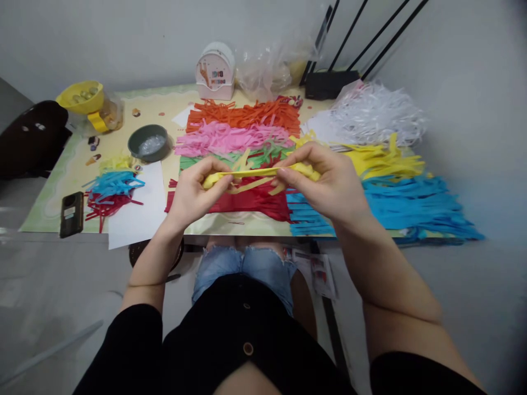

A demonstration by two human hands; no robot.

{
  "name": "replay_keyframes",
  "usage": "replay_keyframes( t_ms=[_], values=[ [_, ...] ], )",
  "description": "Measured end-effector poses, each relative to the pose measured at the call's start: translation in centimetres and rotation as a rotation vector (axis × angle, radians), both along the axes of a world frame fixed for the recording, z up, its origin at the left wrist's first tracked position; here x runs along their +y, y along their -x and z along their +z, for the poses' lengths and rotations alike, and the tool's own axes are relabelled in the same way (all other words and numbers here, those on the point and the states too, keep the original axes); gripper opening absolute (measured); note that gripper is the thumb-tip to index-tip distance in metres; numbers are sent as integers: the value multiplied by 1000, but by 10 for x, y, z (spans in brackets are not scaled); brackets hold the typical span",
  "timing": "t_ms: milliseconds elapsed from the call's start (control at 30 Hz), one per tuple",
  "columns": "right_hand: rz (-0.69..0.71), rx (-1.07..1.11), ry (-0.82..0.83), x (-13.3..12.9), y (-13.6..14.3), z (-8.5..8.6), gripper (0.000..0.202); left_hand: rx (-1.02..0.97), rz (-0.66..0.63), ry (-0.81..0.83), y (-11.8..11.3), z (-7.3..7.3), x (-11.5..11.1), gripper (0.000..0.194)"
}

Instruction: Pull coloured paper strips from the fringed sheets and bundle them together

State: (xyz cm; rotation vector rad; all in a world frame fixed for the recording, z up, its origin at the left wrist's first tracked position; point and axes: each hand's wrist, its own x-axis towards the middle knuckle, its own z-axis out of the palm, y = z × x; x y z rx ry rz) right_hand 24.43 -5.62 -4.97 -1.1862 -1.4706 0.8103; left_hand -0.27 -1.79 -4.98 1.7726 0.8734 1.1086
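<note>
A yellow fringed paper strip (256, 173) is stretched level between my two hands, above the table. My left hand (201, 189) pinches one end between thumb and fingers. At the other end my right hand (321, 175) grips it the same way, and loose yellow fringe hangs around the fingers. Below and behind the strip lie fringed paper pieces in rows: orange (247, 116), pink (230, 137), green (191, 163) and red (251, 204). To the right are yellow fringes (387, 159) and blue fringes (411, 206), partly covered by my right hand and forearm.
On the left are a dark bowl (148, 142) with clear bits, a yellow cup (82, 97), a phone (72, 214), small fringe bundles (115, 186) and white paper (135, 219). At the back stand a pink-white holder (215, 71), plastic bags (263, 71), a black router (331, 83) and white shreds (381, 115).
</note>
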Motion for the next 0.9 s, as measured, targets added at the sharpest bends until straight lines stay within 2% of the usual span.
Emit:
replay_keyframes(
  t_ms=[100,200,333,500,567,633,767,900],
  values=[
    [91,181,87,0,4,-2,26,-135,-45,158,-2,0,0,36],
    [105,260,109,-1,6,-3,30,-223,-83,257,-4,1,2,33],
    [141,334,114,1,8,-5,30,-319,-74,340,-9,0,1,21],
    [170,327,110,5,4,-8,19,-364,-91,357,-6,-10,1,17],
    [165,222,54,6,2,-7,11,-287,-165,335,1,-12,6,19],
    [184,54,-15,6,-1,-2,8,-118,-233,273,8,-9,13,24],
    [316,-250,-119,9,0,9,18,171,-273,30,11,5,25,21],
    [399,-383,-237,10,1,12,22,332,-411,-32,4,10,29,20]
  ],
)
